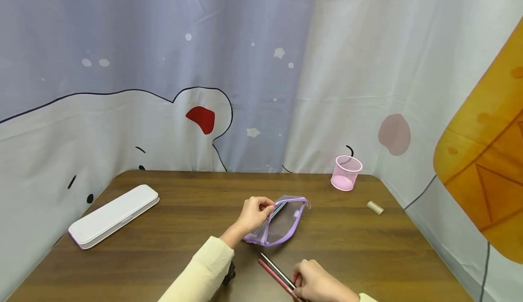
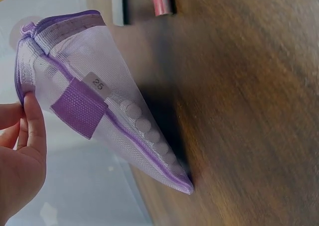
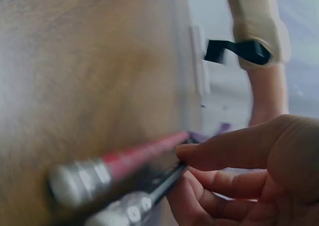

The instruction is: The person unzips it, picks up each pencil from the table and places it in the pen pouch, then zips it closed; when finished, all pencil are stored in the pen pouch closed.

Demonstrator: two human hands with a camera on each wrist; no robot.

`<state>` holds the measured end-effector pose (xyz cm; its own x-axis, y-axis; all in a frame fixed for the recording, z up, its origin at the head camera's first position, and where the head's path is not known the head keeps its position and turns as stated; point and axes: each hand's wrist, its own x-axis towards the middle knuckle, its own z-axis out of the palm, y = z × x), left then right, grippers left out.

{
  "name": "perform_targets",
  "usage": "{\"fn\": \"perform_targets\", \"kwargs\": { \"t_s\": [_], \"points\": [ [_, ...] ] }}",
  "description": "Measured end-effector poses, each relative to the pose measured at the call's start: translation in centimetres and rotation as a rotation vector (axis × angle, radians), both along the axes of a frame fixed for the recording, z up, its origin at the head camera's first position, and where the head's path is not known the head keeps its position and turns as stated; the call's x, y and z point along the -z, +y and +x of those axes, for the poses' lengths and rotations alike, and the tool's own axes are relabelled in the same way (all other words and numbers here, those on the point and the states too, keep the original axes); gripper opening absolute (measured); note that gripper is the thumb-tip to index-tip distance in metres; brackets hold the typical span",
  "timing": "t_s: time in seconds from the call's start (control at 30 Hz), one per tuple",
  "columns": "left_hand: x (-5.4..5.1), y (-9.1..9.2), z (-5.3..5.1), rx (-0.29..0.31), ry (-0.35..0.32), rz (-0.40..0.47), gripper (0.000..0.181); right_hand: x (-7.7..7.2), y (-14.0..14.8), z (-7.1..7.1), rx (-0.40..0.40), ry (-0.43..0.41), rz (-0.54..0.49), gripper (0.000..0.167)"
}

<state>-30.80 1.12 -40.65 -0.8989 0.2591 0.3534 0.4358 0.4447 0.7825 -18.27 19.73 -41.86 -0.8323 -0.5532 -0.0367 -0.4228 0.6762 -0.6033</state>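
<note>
My left hand (image 1: 254,213) pinches the rim of a see-through mesh pencil pouch (image 1: 289,222) with purple edging. The pouch gapes, and some pencils (image 1: 280,208) show inside it. In the left wrist view, the pouch (image 2: 79,106) has a purple tab and a small tag reading 25. Nearer the front, my right hand (image 1: 320,281) pinches a dark pencil (image 1: 278,270) between thumb and fingers. Close alongside lies a red pencil (image 1: 273,273). The right wrist view shows white eraser ends on the red pencil (image 3: 134,159) and the dark pencil (image 3: 169,182), somewhat blurred.
A white pencil case (image 1: 114,215) lies at the left of the wooden table (image 1: 184,202). At the back right stands a pink mesh cup (image 1: 346,175), with a small pale eraser-like block (image 1: 375,208) in front of it. A printed curtain (image 1: 261,66) hangs behind.
</note>
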Motion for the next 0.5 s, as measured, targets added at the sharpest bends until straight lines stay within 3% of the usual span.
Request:
{"fn": "perform_targets", "kwargs": {
  "t_s": [0.1,0.27,0.37,0.5],
  "points": [
    [0.0,-0.1,-0.1,0.001,0.001,0.004,0.012,-0.9,1.2,0.1,-0.026,-0.001,-0.080,0.009],
    [-0.1,-0.1,-0.1,-0.001,-0.003,0.003,0.011,-2.5,3.5,-0.1,-0.041,-0.097,-0.251,0.020],
    [-0.1,0.0,-0.1,-0.010,-0.009,0.002,0.010,-3.1,4.5,-0.9,-0.003,-0.146,-0.348,0.029],
    [0.0,0.2,-0.1,-0.019,0.002,0.001,0.009,-3.2,5.0,-2.7,0.120,-0.132,-0.415,0.039]
  ]
}}
